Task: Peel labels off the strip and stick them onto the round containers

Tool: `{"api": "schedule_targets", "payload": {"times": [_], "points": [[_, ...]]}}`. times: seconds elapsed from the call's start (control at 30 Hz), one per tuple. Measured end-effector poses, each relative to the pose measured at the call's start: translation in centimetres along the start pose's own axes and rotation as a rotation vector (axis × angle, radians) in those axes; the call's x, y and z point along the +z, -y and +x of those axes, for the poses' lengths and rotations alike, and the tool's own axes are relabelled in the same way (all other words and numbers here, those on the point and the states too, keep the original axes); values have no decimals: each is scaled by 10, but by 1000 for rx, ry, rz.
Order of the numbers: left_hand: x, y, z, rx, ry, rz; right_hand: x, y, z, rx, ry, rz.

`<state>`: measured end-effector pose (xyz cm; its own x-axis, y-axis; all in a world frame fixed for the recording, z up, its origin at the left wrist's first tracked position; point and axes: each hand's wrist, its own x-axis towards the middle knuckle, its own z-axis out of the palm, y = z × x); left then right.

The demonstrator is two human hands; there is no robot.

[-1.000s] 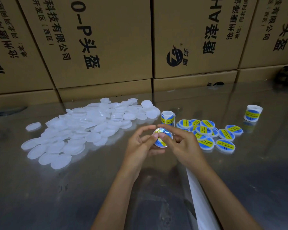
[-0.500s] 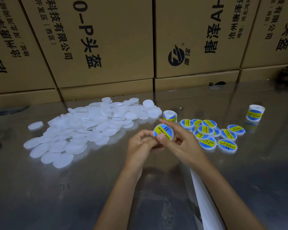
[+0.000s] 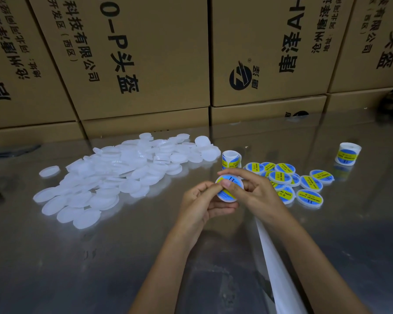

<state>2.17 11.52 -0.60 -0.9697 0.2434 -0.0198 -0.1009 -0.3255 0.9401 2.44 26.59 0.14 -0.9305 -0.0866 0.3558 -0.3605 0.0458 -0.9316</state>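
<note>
We are at the sticking step: one round container is held up off the counter between both hands, its blue-and-yellow label already on its face. The left hand cradles it from below with fingers curled around the rim and the thumb laid across the label; the right hand pinches the far edge, its thumb pressing down on the label too — so we judge the label is being smoothed flat rather than placed.

Next we would need to set this one down with the labelled containers just to the right, then take a blank from the heap of white containers on the left. A fresh label must come off the strip — the label roll stands just beyond the hands, and white backing strip trails under the right forearm. A second roll stands well apart at the right.
</note>
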Motion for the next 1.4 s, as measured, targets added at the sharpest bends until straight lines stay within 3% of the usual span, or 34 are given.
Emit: {"api": "schedule_targets", "payload": {"times": [0.23,0.37,0.57,0.77,1.1,1.4], "points": [[4,-3,2,-61,21,-21,2,-9,4,-89,-109,-93],[3,-1,-1,20,82,41,5,-12,3,-116,-139,-163],[0,-1,1,93,24,59,7,-3,3,-37,-141,-15],[-7,-6,6,136,-69,-3,10,-4,1,-67,-97,-103],[2,-3,4,188,-31,110,9,-9,0,-77,-271,-39],[-4,-3,5,205,-106,151,10,-7,1,-65,-124,-110]]}}
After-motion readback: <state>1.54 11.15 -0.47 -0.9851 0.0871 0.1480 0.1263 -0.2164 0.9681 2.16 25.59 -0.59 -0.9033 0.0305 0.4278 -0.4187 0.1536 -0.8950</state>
